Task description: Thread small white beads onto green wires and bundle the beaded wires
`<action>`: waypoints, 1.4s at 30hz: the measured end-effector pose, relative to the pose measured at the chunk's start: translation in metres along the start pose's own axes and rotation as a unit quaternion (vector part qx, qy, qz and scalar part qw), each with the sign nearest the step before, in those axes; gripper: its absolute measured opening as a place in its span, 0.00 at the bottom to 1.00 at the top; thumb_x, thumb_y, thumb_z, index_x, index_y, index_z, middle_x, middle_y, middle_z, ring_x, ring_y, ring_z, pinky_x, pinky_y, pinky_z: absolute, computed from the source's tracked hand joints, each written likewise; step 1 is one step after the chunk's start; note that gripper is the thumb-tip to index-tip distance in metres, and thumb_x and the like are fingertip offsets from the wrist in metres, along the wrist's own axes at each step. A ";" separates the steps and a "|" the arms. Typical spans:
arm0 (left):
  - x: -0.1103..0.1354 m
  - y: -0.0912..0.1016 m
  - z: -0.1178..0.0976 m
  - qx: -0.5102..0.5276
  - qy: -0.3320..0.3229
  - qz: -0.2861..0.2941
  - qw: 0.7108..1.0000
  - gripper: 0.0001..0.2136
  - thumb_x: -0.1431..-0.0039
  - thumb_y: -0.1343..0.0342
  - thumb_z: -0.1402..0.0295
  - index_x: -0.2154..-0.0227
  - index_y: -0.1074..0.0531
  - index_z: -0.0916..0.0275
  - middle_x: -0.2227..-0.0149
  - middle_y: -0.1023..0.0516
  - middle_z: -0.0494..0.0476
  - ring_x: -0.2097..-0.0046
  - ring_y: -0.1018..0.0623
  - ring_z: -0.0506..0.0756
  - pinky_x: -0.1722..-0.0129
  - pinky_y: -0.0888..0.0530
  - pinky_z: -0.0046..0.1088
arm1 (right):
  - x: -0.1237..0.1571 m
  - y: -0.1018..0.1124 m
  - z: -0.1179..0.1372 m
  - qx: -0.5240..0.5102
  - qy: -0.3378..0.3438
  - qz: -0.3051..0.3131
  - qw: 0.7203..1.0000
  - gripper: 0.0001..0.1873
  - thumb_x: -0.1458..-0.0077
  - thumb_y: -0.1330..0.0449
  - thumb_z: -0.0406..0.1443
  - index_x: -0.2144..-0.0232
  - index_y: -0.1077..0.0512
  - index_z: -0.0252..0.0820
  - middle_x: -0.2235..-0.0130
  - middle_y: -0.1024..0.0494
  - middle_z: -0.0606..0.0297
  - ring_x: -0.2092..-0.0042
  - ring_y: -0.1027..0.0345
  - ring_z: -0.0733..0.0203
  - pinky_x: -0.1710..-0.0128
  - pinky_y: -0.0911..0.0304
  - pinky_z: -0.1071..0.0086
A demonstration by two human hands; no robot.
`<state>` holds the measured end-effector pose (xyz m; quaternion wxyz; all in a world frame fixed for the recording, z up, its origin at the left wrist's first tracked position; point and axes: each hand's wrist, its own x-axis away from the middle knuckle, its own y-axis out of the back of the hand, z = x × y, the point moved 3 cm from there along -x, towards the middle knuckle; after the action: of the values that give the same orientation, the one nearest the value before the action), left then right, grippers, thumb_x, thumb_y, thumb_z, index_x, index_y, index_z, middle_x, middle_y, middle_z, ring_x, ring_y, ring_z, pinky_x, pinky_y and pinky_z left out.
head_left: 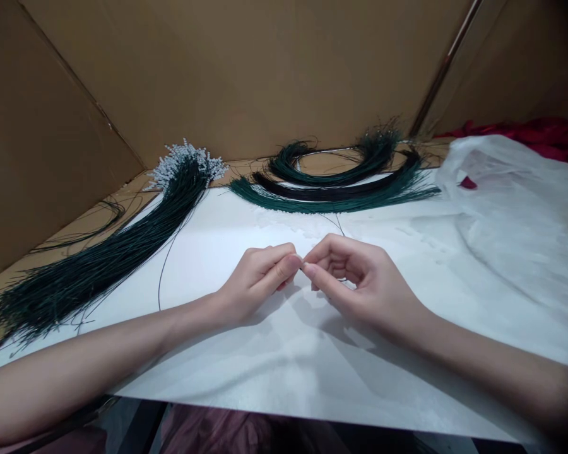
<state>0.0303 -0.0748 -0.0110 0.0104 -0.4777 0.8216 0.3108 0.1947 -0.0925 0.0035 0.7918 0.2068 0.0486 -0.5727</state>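
Note:
My left hand [260, 277] and my right hand [355, 277] meet fingertip to fingertip over a white sheet [284, 353]. Both are pinched closed on something very small that I cannot make out. A thin dark wire [163, 268] curves across the sheet to the left of my left hand, and another thin wire [336, 224] runs up behind my right hand. Whether either wire is in my fingers cannot be seen.
A long bundle of dark green wires with white tips [123, 246] lies at the left. Curved green and black wire bundles [331, 183] lie at the back. A white plastic bag [515, 208] sits at the right, red cloth [539, 135] behind it. Cardboard walls [236, 69] surround.

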 end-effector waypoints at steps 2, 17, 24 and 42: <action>0.000 0.000 0.000 -0.002 -0.003 0.004 1.000 0.21 0.29 0.57 0.58 0.77 0.38 0.64 0.78 0.37 0.47 0.75 0.37 0.46 0.72 0.40 0.25 | 0.000 0.000 0.000 -0.004 -0.006 0.000 1.000 0.03 0.44 0.39 0.29 0.69 0.30 0.38 0.75 0.27 0.69 0.73 0.32 0.68 0.74 0.36 0.75; 0.001 0.000 0.000 -0.004 -0.004 0.017 1.000 0.19 0.28 0.56 0.60 0.75 0.37 0.64 0.78 0.36 0.46 0.75 0.37 0.45 0.74 0.39 0.22 | -0.001 -0.001 -0.010 -0.062 -0.014 0.046 0.997 0.11 0.45 0.40 0.27 0.66 0.39 0.44 0.75 0.29 0.73 0.73 0.31 0.67 0.75 0.36 0.74; 0.000 0.000 -0.003 -0.027 -0.016 0.012 0.999 0.19 0.29 0.55 0.61 0.76 0.38 0.63 0.78 0.36 0.46 0.76 0.37 0.44 0.75 0.40 0.22 | -0.001 -0.001 -0.011 -0.067 -0.016 0.054 0.996 0.10 0.44 0.40 0.29 0.66 0.39 0.44 0.74 0.29 0.73 0.72 0.32 0.67 0.74 0.37 0.74; -0.021 0.030 0.000 -0.044 -0.044 -0.027 0.998 0.20 0.29 0.56 0.59 0.77 0.35 0.64 0.78 0.35 0.48 0.74 0.36 0.47 0.70 0.38 0.25 | -0.014 0.017 -0.014 0.099 0.014 0.028 0.995 0.11 0.35 0.46 0.37 0.70 0.33 0.41 0.74 0.34 0.70 0.72 0.43 0.66 0.72 0.47 0.71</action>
<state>0.0183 -0.0478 0.0105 0.0337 -0.4856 0.7929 0.3665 0.2083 -0.0699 -0.0002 0.7825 0.2933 -0.0027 -0.5492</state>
